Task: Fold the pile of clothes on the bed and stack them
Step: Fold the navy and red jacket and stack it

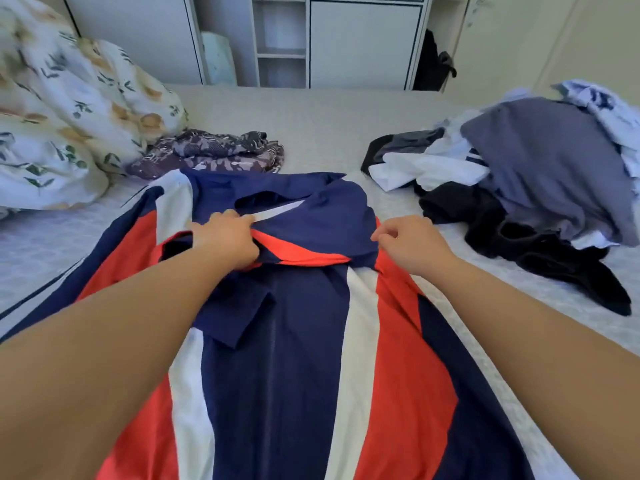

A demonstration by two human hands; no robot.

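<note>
Gripping striped garment: left hand.

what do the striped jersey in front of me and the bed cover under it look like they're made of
Striped jersey: looks like a thin synthetic sports mesh, probably polyester; a fine perforated weave shows in the navy panel, with a slight sheen. Bed cover: seems a matte quilted or textured woven fabric, pale, with a faint repeating pattern; the fibre cannot be told.

The jersey runs off the edge at 6 o'clock; the clothes pile is cut at 3 o'clock, its lower garments buried.
</note>
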